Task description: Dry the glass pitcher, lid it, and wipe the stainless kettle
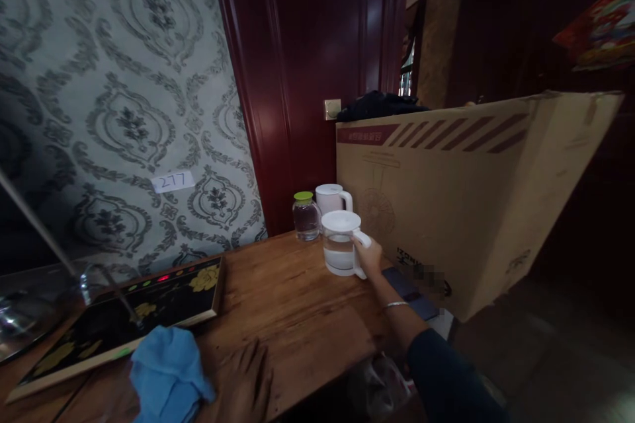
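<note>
My right hand (368, 256) is closed round the white handle of a clear kettle (339, 248) with a white lid and base. It is at the back of the wooden table (278, 291); whether its base touches the wood I cannot tell. My left hand (247, 380) lies flat near the front edge, fingers stretched out, holding nothing. Just left of it is a crumpled blue cloth (169, 370). Behind the kettle are a glass jug (306, 219) with a green lid and a white kettle (329, 197), partly hidden.
A large cardboard box (446, 192) stands along the right side. On the left, a black panel (169, 297) with gold flowers carries a thin spout, near a shiny metal pot (20, 324). A dark flat object (409, 292) lies under my right forearm. A plastic bag (380, 383) hangs below the front edge.
</note>
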Demonstrator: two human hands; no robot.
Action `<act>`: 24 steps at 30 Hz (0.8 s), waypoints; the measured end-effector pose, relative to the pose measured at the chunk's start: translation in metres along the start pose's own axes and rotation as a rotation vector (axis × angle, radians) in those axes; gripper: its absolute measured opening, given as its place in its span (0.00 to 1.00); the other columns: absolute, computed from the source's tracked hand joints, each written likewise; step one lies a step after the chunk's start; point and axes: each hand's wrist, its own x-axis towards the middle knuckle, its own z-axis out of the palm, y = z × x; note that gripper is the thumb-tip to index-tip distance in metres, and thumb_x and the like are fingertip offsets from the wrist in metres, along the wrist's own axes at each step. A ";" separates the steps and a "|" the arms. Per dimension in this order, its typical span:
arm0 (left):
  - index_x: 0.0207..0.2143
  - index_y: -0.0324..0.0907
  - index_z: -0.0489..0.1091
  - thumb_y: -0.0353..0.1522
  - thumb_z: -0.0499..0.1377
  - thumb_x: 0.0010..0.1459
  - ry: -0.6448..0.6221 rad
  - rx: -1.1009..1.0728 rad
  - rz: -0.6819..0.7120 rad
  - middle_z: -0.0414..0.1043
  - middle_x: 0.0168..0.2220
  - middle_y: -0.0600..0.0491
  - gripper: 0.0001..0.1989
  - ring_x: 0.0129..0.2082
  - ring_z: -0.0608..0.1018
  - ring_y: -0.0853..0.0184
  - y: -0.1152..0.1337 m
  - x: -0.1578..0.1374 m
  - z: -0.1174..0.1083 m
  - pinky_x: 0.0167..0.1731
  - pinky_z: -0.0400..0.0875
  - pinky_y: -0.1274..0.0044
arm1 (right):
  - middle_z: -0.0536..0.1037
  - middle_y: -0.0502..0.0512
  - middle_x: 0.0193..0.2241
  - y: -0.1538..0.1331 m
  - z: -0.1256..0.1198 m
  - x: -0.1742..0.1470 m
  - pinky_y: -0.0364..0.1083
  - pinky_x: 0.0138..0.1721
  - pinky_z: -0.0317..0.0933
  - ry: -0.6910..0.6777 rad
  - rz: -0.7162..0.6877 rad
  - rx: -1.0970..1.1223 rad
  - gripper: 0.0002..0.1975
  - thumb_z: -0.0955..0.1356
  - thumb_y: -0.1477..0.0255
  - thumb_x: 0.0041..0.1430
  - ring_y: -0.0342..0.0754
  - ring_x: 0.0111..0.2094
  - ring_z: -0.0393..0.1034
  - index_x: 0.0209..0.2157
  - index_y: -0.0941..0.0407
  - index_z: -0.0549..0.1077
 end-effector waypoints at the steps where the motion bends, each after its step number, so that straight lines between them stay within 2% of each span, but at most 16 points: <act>1: 0.49 0.42 0.78 0.37 0.52 0.61 0.009 0.017 0.019 0.78 0.51 0.45 0.20 0.50 0.80 0.54 -0.002 0.000 0.001 0.49 0.76 0.60 | 0.84 0.65 0.28 0.003 -0.002 0.005 0.49 0.31 0.69 0.009 -0.004 -0.021 0.24 0.72 0.52 0.43 0.60 0.32 0.79 0.29 0.61 0.81; 8: 0.49 0.46 0.78 0.40 0.53 0.60 0.036 0.068 0.112 0.80 0.49 0.45 0.20 0.47 0.81 0.54 -0.017 -0.006 0.013 0.47 0.77 0.61 | 0.84 0.67 0.30 0.019 -0.010 0.033 0.49 0.32 0.68 0.052 -0.031 -0.160 0.26 0.71 0.50 0.46 0.62 0.34 0.79 0.30 0.60 0.82; 20: 0.49 0.48 0.78 0.41 0.55 0.59 0.051 0.081 0.192 0.80 0.49 0.47 0.19 0.46 0.82 0.54 -0.032 -0.009 0.024 0.45 0.78 0.63 | 0.84 0.69 0.32 0.035 -0.015 0.057 0.49 0.32 0.67 0.073 -0.032 -0.238 0.26 0.70 0.51 0.47 0.62 0.35 0.79 0.32 0.61 0.82; 24: 0.46 0.49 0.79 0.42 0.55 0.59 0.043 0.042 0.127 0.80 0.48 0.47 0.18 0.45 0.82 0.53 -0.029 -0.011 0.027 0.45 0.77 0.61 | 0.84 0.69 0.32 0.035 -0.016 0.060 0.50 0.33 0.67 0.069 -0.020 -0.241 0.27 0.70 0.50 0.47 0.62 0.35 0.79 0.33 0.62 0.82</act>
